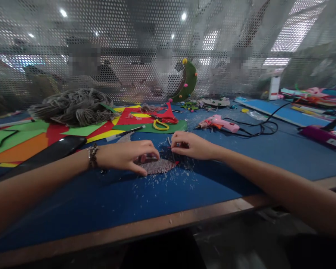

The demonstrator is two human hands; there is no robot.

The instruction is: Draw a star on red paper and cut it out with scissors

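A flat leaf-shaped piece covered in grey yarn [161, 166], with a red tip at its right end, lies on the blue table. Over its left part, my left hand [128, 155] curves with the thumb at the near edge and the fingers bent on the far side, gripping it. My right hand [192, 145] is closed in a pinch just above and beyond the red tip. A short grey strand of yarn [168, 141] shows at its fingertips; the rest is hidden. Small pale yarn clippings [156, 183] are scattered around the piece.
Yellow-and-red scissors [161, 125] lie on coloured sheets beyond my hands. A pink glue gun [220, 123] rests to the right, its black cord [261, 130] looping toward a purple power strip [323, 134]. Grey yarn [75, 106] is heaped at the back left, behind a black phone-like slab [56, 149].
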